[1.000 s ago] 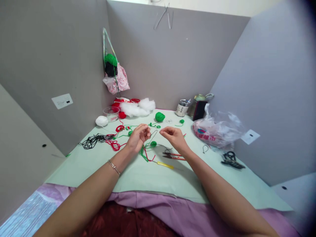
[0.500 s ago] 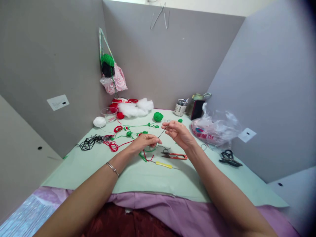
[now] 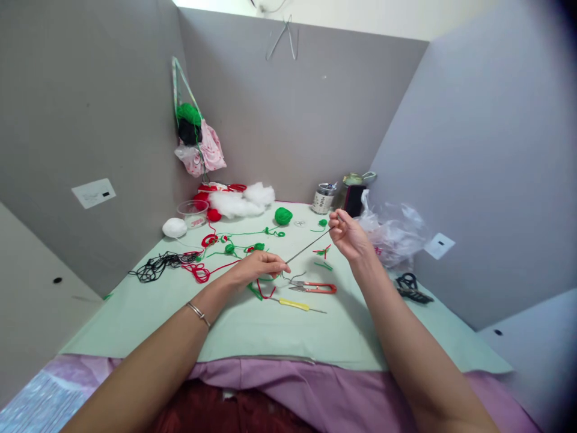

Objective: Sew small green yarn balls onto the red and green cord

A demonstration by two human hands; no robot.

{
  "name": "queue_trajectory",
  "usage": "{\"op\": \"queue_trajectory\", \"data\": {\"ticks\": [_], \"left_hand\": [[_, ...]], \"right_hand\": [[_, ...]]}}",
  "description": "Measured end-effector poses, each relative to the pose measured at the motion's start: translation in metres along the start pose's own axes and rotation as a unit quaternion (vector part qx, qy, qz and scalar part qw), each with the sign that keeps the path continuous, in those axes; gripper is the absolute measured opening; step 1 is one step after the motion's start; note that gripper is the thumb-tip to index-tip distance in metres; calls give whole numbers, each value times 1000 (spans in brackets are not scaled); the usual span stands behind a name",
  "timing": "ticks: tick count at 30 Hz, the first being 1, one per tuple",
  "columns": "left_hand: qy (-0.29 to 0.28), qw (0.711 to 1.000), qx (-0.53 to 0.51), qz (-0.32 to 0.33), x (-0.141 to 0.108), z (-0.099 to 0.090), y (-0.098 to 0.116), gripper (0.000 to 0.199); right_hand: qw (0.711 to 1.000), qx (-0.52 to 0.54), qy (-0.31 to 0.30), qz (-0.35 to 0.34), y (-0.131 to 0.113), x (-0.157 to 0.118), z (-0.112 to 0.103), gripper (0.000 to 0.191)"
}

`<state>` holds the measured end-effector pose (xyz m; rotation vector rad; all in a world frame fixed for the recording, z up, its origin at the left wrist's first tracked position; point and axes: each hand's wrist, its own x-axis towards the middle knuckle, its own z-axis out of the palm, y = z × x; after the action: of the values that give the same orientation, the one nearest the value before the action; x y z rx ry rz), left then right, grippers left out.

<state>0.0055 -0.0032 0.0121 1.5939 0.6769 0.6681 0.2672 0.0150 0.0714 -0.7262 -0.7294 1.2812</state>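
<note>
A strand of black yarn (image 3: 311,245) runs taut on a slant between my two hands. My left hand (image 3: 259,266) pinches its lower end low over the table, and a loose tail hangs out below the fingers. Whatever else sits inside that grip is hidden. Higher and to the right, my right hand (image 3: 350,236) is closed on the yarn's upper end. Under the strand lie orange-handled thread snips (image 3: 315,288), with their blades pointing left. Closer to me is a crochet hook (image 3: 294,305) with a yellow handle. Red and green yarn ends (image 3: 264,291) lie beside my left hand.
Black yarn (image 3: 157,266) lies tangled at the left, near a white yarn ball (image 3: 174,227) and a clear tub (image 3: 193,214). Behind are white stuffing (image 3: 241,201) and a green yarn ball (image 3: 283,216). A plastic bag (image 3: 394,234) and a black claw clip (image 3: 413,288) occupy the right.
My right hand has moved right and slightly up, away from my left hand. The stretch of black yarn between them is longer. The view has shifted slightly.
</note>
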Motion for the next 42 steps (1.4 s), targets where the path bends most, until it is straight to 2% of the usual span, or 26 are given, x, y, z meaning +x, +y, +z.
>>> {"op": "queue_trajectory", "data": {"ticks": [4, 9, 12, 17, 21, 23, 26, 27, 28, 31, 34, 37, 40, 42], "left_hand": [[3, 1000, -8, 2, 3, -2, -3, 33], [14, 1000, -22, 4, 2, -6, -2, 28], [23, 999, -44, -14, -1, -15, 1, 26], [54, 993, -108, -9, -6, -33, 10, 25], [67, 988, -141, 10, -8, -35, 14, 24], [61, 988, -139, 1, -7, -33, 13, 23], [48, 992, -113, -21, -4, -29, 7, 27], [44, 994, -99, -26, -2, -28, 4, 30], [41, 995, -84, -30, -1, -28, 2, 32], [41, 997, -53, -28, 2, -27, -1, 36], [51, 997, -56, -14, 2, -26, -3, 35], [62, 994, -86, 1, 2, -26, -3, 33], [53, 989, -138, 2, 1, -25, -2, 30], [45, 982, -183, -1, 1, -24, 0, 29]], "right_hand": [[999, -2, 14, -29, -6, 10, -18, 25], [991, 7, 105, -82, -14, 21, -41, 27], [985, 4, 134, -104, -18, 24, -49, 26], [975, -13, 165, -145, -23, 22, -56, 26], [974, -32, 166, -152, -22, 21, -49, 30], [978, -45, 145, -141, -14, 19, -37, 28], [988, -72, 86, -109, 11, 6, -8, 27], [990, -88, 58, -94, 22, -1, 3, 27], [989, -131, 0, -72, 33, -10, 14, 25], [957, -248, -146, -9, 60, -37, 40, 24], [925, -301, -227, 37, 71, -53, 52, 24], [914, -321, -248, 17, 69, -53, 50, 22], [918, -324, -225, -33, 65, -46, 44, 22], [922, -317, -219, -39, 66, -42, 42, 23]]}}
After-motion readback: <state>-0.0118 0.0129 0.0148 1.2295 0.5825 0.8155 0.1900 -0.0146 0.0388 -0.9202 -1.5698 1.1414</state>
